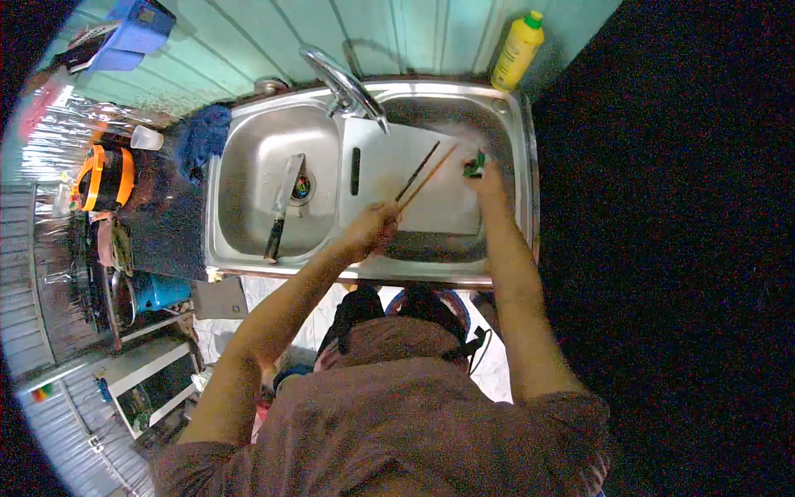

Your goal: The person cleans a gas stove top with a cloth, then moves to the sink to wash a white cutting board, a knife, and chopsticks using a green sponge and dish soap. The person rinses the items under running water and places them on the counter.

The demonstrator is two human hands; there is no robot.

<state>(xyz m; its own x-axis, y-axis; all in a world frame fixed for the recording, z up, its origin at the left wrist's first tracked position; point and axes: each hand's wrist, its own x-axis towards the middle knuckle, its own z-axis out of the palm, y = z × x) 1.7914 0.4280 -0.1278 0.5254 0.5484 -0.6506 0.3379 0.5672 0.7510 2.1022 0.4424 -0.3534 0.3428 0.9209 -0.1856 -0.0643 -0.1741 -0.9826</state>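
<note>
My left hand (376, 227) grips the lower ends of a pair of chopsticks (427, 173), one dark and one light brown. They point up and to the right over a white cutting board (397, 192) with a dark handle slot, which lies across the right sink basin (435, 248). In my right hand (490, 177) is a small green scouring pad (475, 164), held past the chopstick tips near the board's right edge. A cleaver-like knife (287, 192) with a black handle rests in the left basin (248, 168), beside the drain strainer (302, 186).
A chrome faucet (345, 87) reaches over the board from the back rim. Behind the right corner stands a yellow dish soap bottle (518, 53) with a green cap. A blue cloth (208, 140) and a white plastic cup (147, 138) sit on the dark counter (171, 217) at left.
</note>
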